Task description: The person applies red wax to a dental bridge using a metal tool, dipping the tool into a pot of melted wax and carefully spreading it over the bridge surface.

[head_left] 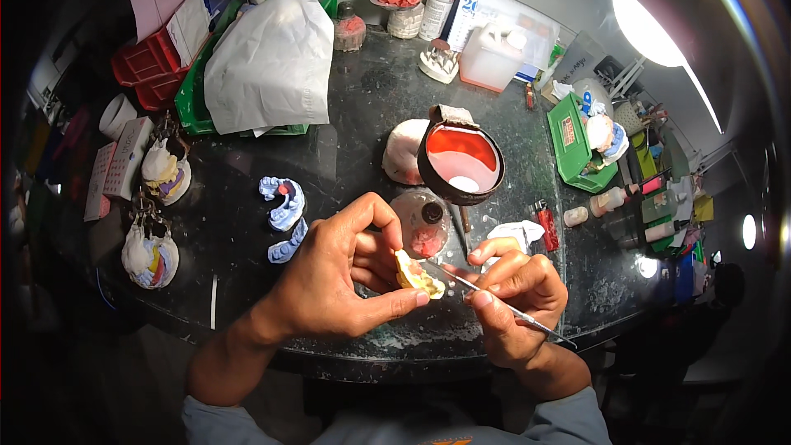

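My left hand pinches a small yellow dental cast between thumb and fingers, above the table's front part. In my right hand is a thin metal dental carver, gripped like a pen. Its tip points at the cast's upper right side; whether they touch I cannot tell. Just beyond the cast stands a round glass jar with a dark cap and something pink in it. Blue horseshoe-shaped dental pieces lie left of my left hand.
A dark round pan of red liquid stands beyond the jar. White tissue and a red lighter lie near my right hand. Mounted dental models stand at the left. Green trays sit at the right and back left.
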The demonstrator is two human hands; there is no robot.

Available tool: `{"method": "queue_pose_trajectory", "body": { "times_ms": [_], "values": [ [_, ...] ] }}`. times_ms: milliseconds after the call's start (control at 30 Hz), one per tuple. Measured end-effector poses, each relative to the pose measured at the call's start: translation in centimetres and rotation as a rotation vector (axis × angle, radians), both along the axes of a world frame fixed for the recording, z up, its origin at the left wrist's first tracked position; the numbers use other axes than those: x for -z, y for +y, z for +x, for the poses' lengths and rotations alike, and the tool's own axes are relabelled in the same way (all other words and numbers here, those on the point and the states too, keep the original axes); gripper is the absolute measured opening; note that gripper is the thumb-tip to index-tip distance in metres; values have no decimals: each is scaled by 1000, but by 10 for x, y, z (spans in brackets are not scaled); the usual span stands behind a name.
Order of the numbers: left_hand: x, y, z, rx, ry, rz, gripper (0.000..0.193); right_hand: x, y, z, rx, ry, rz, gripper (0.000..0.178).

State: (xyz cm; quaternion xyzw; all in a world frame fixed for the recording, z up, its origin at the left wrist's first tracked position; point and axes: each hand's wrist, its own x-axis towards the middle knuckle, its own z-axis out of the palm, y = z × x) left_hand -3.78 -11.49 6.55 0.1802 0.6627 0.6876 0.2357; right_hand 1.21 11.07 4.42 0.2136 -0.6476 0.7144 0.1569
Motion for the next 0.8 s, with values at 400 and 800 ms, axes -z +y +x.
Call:
{"method": "queue_pose_trajectory", "body": {
  "times_ms": [400, 800],
  "values": [
    [0, 0, 2, -5, 19, 18, 51, 2, 3, -7, 208, -152, 54, 20],
    [4, 1, 1, -10, 54, 43, 48, 3, 2, -1, -19, 43, 10, 17]
  ]
}}
